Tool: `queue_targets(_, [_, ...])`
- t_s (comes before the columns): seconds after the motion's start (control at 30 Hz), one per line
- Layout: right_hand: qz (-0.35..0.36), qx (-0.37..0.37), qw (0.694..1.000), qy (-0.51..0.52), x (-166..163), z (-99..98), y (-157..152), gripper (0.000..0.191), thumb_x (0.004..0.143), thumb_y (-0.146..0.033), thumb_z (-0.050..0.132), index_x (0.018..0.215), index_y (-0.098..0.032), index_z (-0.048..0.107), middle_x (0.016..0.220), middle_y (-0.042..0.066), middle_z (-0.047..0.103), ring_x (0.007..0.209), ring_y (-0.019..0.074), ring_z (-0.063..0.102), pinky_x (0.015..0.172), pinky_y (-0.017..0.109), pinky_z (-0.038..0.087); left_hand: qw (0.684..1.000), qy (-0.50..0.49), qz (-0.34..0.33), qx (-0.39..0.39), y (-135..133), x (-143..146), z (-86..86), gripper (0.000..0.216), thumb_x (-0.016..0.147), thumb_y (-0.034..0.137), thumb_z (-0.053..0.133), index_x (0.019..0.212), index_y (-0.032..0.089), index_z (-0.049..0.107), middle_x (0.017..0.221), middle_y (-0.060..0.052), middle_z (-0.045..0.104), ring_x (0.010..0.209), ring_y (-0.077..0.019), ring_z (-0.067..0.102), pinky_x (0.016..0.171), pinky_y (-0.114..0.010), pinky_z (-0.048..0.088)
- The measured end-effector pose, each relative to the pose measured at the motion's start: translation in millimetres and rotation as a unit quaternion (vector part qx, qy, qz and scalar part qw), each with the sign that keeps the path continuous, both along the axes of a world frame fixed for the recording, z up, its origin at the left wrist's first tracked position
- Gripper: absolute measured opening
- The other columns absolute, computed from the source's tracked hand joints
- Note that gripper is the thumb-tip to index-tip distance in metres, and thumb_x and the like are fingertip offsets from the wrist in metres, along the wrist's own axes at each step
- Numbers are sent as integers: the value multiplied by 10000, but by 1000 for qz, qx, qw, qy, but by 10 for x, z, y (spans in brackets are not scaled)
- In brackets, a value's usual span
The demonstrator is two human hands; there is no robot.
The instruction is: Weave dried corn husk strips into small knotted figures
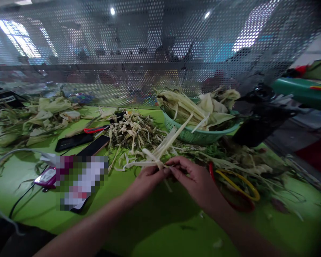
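Pale corn husk strips (163,148) cross one another and stick up from between my hands, over the green table. My left hand (151,178) is closed, thumb and fingers pinching the strips where they cross. Close beside it, my right hand (189,175) pinches the same strips with thumb and forefinger. One short end hangs below the fingers. Just behind lies a heap of small twisted husk pieces (133,130). Scissors with yellow and red handles (239,182) rest beside my right forearm, partly hidden by it.
A green basket (203,137) of corn husks stands behind my hands. More husks (48,116) cover the back left. Phones (96,147), a red cutter (92,130) and a purple device (46,176) with cables lie left. A perforated metal screen (136,71) closes off the back.
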State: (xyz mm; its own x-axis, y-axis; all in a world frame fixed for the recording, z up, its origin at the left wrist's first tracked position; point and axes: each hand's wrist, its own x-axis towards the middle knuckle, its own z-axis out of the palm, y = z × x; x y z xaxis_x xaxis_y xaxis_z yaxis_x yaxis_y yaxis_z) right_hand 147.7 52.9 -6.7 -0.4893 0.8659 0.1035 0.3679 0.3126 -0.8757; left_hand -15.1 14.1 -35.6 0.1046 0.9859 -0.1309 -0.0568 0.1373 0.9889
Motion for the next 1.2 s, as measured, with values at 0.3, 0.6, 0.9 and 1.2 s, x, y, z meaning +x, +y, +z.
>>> queue_targets(0.3, [8,-117,990,78,-15,22,42,327,852,-424,535,1059,-198,647,831,25,651,658,136,549,575,244,420,995,86,-28,39,-74,7,68,440,879,502,412,963,161,676,972,-68,666,957,-223,566,884,-312,419])
queue_targets(0.6, [-37,-150,962,223,-60,-103,79,166,795,-358,635,810,-199,587,657,-48,517,554,78,443,525,196,375,970,201,-134,36,-144,-2,97,529,876,558,376,1146,184,633,1236,-82,604,1159,-263,515,1031,-357,328])
queue_targets(0.9, [-47,-61,982,172,-50,-82,77,204,819,-393,598,845,-192,567,725,-14,549,621,116,505,559,226,413,994,18,-106,35,-80,30,87,371,807,478,576,968,153,659,950,-54,641,931,-206,564,862,-314,425])
queue_targets(1.2, [-71,-49,989,117,-32,-40,74,256,846,-431,548,972,-212,587,727,-6,613,620,134,525,554,242,388,996,-56,-28,-61,-70,51,43,363,691,387,718,957,141,700,989,-82,686,969,-236,582,894,-337,416])
